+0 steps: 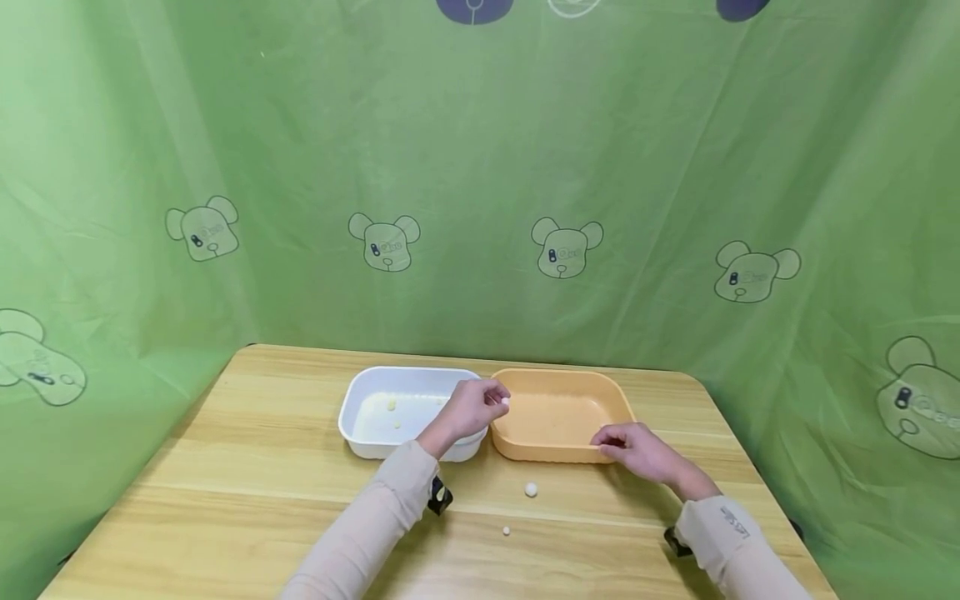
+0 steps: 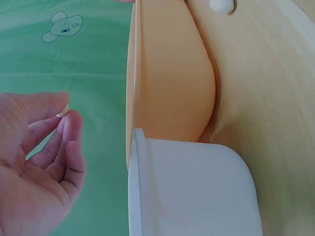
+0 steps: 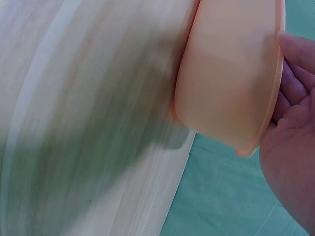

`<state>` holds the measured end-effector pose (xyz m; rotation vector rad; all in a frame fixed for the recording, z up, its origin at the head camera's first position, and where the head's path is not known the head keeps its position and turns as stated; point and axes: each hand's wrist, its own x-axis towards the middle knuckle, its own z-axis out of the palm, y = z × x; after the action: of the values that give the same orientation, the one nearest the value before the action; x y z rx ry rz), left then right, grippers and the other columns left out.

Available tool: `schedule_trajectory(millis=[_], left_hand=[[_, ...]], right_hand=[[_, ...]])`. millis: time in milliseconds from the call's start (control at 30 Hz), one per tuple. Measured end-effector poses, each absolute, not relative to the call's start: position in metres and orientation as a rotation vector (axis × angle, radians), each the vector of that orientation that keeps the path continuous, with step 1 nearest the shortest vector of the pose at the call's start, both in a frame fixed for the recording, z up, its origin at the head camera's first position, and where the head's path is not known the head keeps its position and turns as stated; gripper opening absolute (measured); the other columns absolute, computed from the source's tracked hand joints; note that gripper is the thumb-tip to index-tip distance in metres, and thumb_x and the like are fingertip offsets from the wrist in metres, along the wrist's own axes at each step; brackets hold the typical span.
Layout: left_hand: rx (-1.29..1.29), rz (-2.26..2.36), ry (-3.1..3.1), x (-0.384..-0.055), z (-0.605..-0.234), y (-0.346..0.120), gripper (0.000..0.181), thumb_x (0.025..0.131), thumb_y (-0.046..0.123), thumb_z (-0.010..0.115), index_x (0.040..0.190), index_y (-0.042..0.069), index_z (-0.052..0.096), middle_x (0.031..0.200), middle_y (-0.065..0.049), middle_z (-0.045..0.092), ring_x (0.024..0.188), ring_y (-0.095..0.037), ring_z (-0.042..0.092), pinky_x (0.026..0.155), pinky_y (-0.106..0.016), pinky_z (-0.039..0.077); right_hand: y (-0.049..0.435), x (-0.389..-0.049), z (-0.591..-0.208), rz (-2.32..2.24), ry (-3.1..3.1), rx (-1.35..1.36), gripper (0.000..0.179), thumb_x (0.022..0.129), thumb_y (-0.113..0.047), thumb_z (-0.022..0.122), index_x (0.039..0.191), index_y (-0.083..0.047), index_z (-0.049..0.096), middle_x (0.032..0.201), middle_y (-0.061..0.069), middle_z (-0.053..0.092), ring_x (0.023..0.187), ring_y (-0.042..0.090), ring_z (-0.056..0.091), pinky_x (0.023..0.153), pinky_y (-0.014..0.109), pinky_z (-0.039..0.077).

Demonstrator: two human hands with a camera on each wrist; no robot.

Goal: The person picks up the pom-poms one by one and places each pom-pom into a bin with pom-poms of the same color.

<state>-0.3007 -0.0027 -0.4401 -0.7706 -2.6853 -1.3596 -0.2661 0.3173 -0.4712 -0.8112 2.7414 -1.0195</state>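
Note:
Between thumb and index finger my left hand [image 1: 471,407] pinches a small white ball [image 2: 64,111]. This hand is above the right end of a white plastic bin [image 1: 367,448], close to where an orange bin [image 1: 551,453] adjoins it. My right hand [image 1: 637,450] grips the orange bin's front rim near its right corner. In the right wrist view the thumb [image 3: 298,50] lies at the rim, and the other fingers curl over the inner side, partly hidden. Small yellowish pieces [image 1: 392,406] lie in the white bin, part of which my left hand covers.
On the wooden table [image 1: 225,467], a larger white ball [image 1: 531,489] lies in front of the orange bin. Nearer the front is a smaller white ball [image 1: 506,531]. A green curtain [image 1: 480,150] with bear heads hangs behind and at both sides.

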Motion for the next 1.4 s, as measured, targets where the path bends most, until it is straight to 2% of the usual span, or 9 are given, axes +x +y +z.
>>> schedule_trajectory(millis=[500,1033,1400], left_hand=[[-0.728,-1.344,-2.763,-0.311,-0.438,0.007,0.014,0.086,0.007,0.067,0.098,0.002,0.068,0.084,0.0,0.064,0.079,-0.014,0.06,0.07,-0.023,0.049],[-0.702,-1.329,-2.784,-0.323,-0.447,0.016,0.009,0.083,0.005,0.068,0.092,0.004,0.068,0.08,0.001,0.063,0.075,-0.01,0.057,0.068,-0.02,0.048],[-0.696,-1.282,-2.814,-0.327,-0.447,0.025,0.01,0.082,0.006,0.069,0.092,0.004,0.067,0.082,-0.001,0.064,0.077,-0.012,0.059,0.07,-0.02,0.048]], right_hand=[[0.316,-0.265,-0.472,-1.041,2.752,-0.859,0.011,0.091,-0.002,0.059,0.093,-0.009,0.067,0.085,-0.003,0.065,0.074,0.007,0.055,0.064,0.024,0.048],[0.317,-0.265,-0.472,-1.023,2.747,-0.811,0.011,0.091,-0.003,0.059,0.094,-0.01,0.067,0.086,-0.001,0.065,0.075,0.007,0.054,0.066,0.024,0.048],[0.318,-0.266,-0.473,-1.017,2.754,-0.85,0.012,0.091,-0.002,0.059,0.094,-0.01,0.067,0.086,-0.001,0.065,0.075,0.006,0.054,0.066,0.024,0.048]])
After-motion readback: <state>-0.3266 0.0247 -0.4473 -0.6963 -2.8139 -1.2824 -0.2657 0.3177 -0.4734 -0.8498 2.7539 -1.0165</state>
